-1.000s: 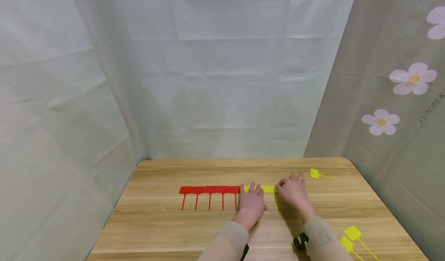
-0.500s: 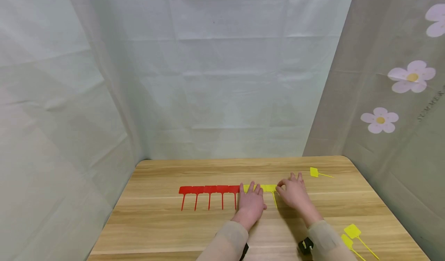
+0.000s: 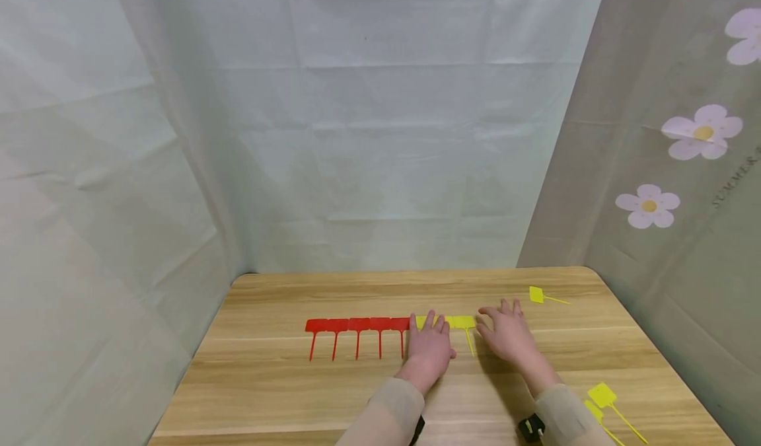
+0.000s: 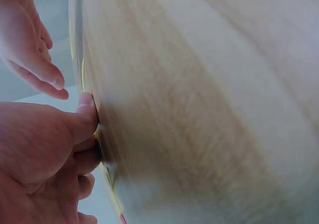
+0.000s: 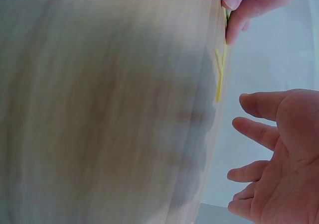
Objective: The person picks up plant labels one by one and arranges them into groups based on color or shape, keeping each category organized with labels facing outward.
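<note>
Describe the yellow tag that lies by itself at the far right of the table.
The lone yellow tag is a small flat square, plastic by its look, with a thin tail pointing right. It lies flat on the wooden table near the far right corner, beyond the right hand. Nothing touches it.

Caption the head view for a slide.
Left hand presses a yellow tag beside a row of red tags; right hand hovers open.

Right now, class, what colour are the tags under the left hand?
Yellow tags, beside the left hand; head view.
</note>
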The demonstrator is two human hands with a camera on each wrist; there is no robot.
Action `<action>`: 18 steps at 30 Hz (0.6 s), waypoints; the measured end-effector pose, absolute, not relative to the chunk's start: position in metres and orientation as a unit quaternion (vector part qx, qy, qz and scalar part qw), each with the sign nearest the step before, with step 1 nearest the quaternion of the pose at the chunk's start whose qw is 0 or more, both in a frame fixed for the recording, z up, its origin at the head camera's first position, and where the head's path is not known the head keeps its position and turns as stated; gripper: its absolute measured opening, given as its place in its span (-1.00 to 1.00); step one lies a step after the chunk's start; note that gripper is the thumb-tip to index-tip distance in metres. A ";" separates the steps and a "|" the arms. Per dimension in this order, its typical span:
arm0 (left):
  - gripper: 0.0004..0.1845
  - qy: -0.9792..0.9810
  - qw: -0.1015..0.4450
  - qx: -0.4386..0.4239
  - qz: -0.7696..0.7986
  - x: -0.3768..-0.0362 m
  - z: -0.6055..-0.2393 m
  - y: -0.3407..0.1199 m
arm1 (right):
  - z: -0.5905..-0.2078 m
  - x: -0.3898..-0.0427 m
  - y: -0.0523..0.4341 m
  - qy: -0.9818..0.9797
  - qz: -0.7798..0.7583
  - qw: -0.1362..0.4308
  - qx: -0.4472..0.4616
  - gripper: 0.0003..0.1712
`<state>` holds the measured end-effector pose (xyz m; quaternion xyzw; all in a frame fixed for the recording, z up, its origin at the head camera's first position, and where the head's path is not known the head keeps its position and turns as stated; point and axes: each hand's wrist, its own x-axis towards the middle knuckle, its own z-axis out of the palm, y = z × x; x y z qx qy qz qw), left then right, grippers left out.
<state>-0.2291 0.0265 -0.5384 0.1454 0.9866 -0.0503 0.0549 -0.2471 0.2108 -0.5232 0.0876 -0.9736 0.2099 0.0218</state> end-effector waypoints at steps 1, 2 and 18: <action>-0.26 0.986 0.057 0.146 -0.050 -0.229 -0.538 0.026 | -0.523 -0.247 0.212 -0.974 0.207 0.024 0.089 -0.56; -0.27 0.986 0.056 0.146 -0.050 -0.229 -0.538 0.026 | -0.524 -0.247 0.213 -0.975 0.205 0.025 0.088 -0.55; -0.27 0.987 0.052 0.147 -0.047 -0.226 -0.537 0.025 | -0.521 -0.235 0.244 -0.974 0.213 0.019 0.077 -0.49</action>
